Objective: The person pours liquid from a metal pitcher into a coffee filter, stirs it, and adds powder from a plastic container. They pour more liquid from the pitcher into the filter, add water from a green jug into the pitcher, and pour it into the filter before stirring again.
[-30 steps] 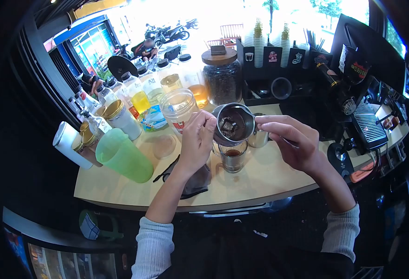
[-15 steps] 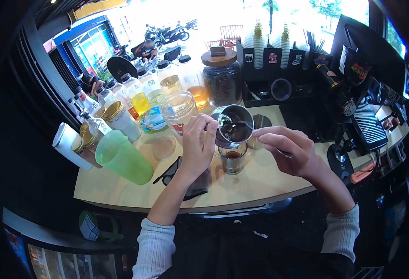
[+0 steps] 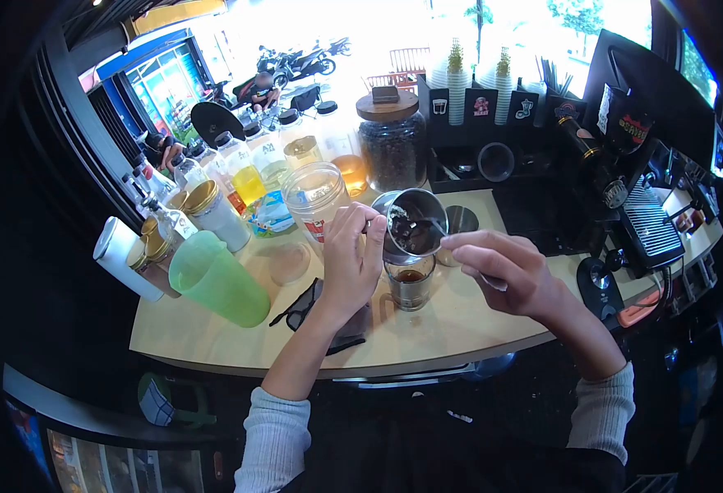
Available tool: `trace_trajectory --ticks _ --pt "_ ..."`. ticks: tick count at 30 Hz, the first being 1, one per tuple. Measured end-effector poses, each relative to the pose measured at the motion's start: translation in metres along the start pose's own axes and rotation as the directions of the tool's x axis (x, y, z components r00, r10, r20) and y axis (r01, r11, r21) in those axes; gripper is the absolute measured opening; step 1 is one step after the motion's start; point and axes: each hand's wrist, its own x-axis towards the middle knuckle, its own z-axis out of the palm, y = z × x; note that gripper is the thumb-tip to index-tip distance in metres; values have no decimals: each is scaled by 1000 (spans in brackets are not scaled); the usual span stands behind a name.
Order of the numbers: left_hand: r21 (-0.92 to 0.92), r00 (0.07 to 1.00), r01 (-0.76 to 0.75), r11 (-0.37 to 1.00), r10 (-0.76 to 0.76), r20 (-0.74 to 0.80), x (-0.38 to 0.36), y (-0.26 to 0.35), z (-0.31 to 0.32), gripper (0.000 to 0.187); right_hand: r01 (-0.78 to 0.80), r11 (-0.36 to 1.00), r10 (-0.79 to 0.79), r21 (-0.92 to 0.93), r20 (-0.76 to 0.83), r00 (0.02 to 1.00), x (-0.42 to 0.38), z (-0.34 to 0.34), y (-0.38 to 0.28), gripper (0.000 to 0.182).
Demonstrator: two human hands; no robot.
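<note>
My left hand [image 3: 355,251] is closed on a metal cup [image 3: 389,234], holding it at its left side. The cup is tilted so that its mouth faces me, with dark liquid and some pale bits inside. At the cup's right rim my right hand [image 3: 505,267] is closed in a pinch on a thin spoon [image 3: 441,231], mostly hidden by the fingers and the cup. Directly below the cup, a small clear glass [image 3: 411,292] of brown liquid stands on the counter [image 3: 460,329]. A dark cloth [image 3: 346,333] lies beneath my left forearm.
A clear open jar [image 3: 312,193] stands just behind my left hand. Further left are a green tumbler [image 3: 217,279] and several bottles. A wooden-lidded jar of dark beans [image 3: 392,148] is behind the cup. An espresso machine [image 3: 653,218] stands at right.
My right hand has shifted slightly left, closer to the cup's rim. The spoon inside the cup has moved, and less of it shows. My left hand keeps its grip.
</note>
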Motion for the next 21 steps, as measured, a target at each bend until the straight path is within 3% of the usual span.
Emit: trace_trajectory --ticks 7,11,13,21 --pt "-3 1000 -7 1000 7 -7 -1 1 1 22 1 998 -4 -58 -64 998 -2 2 2 39" --pt "-31 1000 23 999 -23 -2 -1 0 1 23 -9 1000 10 28 -27 1000 -5 0 1 41" --pt "-43 1000 19 999 -19 -2 -2 2 2 23 -10 999 6 -37 -106 994 -2 2 2 40" --pt "-53 1000 26 998 -26 -2 -3 -1 3 24 -14 1000 15 7 -71 997 -3 -1 -1 38"
